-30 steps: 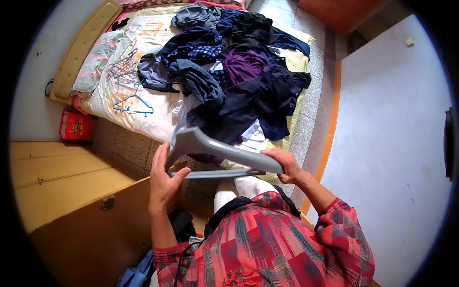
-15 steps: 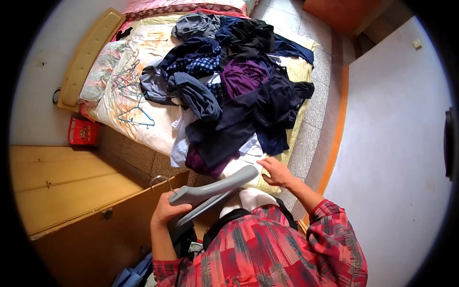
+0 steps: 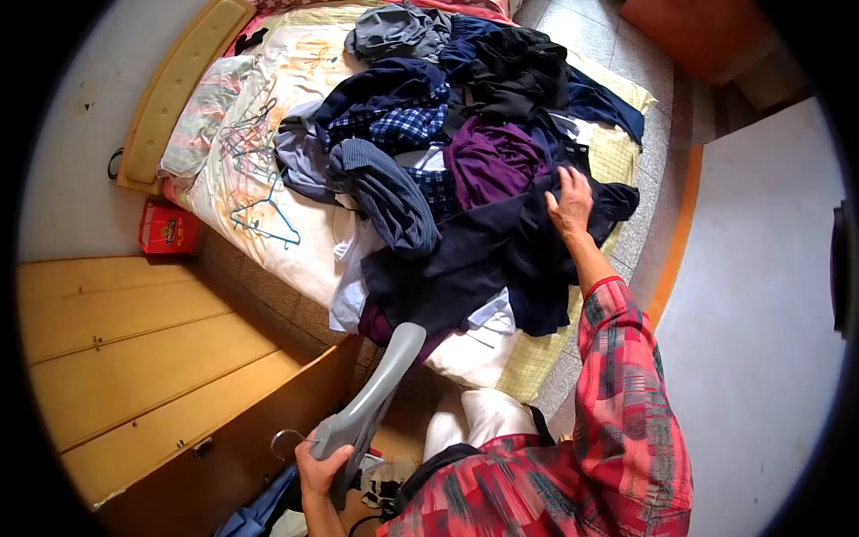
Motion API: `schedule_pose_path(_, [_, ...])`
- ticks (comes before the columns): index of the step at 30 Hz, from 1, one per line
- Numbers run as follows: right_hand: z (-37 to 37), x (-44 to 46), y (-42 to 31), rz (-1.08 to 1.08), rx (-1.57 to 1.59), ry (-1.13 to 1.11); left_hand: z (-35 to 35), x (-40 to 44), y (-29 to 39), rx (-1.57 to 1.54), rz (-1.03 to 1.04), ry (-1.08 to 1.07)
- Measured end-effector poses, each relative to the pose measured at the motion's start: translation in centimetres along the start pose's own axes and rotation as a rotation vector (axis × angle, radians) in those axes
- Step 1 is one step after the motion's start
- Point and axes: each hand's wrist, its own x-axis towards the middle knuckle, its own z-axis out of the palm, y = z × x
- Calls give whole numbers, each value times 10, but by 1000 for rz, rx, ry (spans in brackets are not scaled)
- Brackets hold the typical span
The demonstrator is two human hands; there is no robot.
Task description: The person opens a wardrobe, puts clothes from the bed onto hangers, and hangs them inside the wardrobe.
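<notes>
In my left hand [image 3: 319, 474], low at the left, is a grey clothes hanger [image 3: 383, 380] with broad shoulders and a metal hook. The fingers close around it near the hook, and its far end points up toward the bed. My right hand [image 3: 570, 204] reaches over the bed, fingers stretched out, at the upper part of a large dark garment [image 3: 465, 255]. Whether its fingertips press on the cloth is unclear. Beside that garment lie a purple one [image 3: 497, 166] and a grey-blue striped one [image 3: 385, 197].
More clothes are heaped across the bed [image 3: 291, 85]. Several thin wire hangers, one a blue hanger [image 3: 268, 215], lie on its left side. A wooden cabinet [image 3: 143, 349] stands at lower left, near a red box [image 3: 170, 228]. At right is a pale panel [image 3: 761, 295].
My right hand has moved forward and right, from the bed's near edge to the dark garment. The left hand has lowered, tilting the grey hanger more steeply. The view has shifted.
</notes>
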Motion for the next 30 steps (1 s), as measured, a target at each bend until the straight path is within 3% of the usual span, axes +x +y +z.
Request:
schedule_pose_path(1, [9,16,-16,-196,82,85,1,1,0,-10,-3,0])
schedule_pose_path(3, [46,35,-52,-232,303,-113,8,5,8,-17,-11,12])
schedule_pose_path(5, [88,42,-90,-381,250,-82,13,6,15,-65,-21,15])
schedule_pose_path(8, [129,52,-132,-685,-47,-315,10,11,13,-92,-26,31])
schedule_pose_path(9, [137,53,-140,-693,-30,-309,11,11,17,-120,-26,38])
schedule_pose_path(11, [152,57,-145,-634,-322,-555,0,11,6,-35,-26,46])
schedule_pose_path(14, [172,58,-140,-668,-451,-484,-2,13,4,-28,-46,52])
schedule_pose_path(17, [177,55,-127,-657,-598,-411,0,14,-1,-10,153,9])
schedule_pose_path(19, [161,64,-123,-801,-597,-548,0,15,5,-163,-61,93])
schedule_pose_path(23, [87,99,-151,-1244,-434,-816,-14,12,-21,-145,24,59])
schedule_pose_path(25, [42,112,-164,-1102,-2,-842,-18,9,-16,-148,95,41])
schedule_pose_path(30, [-111,161,-234,-974,212,-218,-36,-8,7,-154,292,-6])
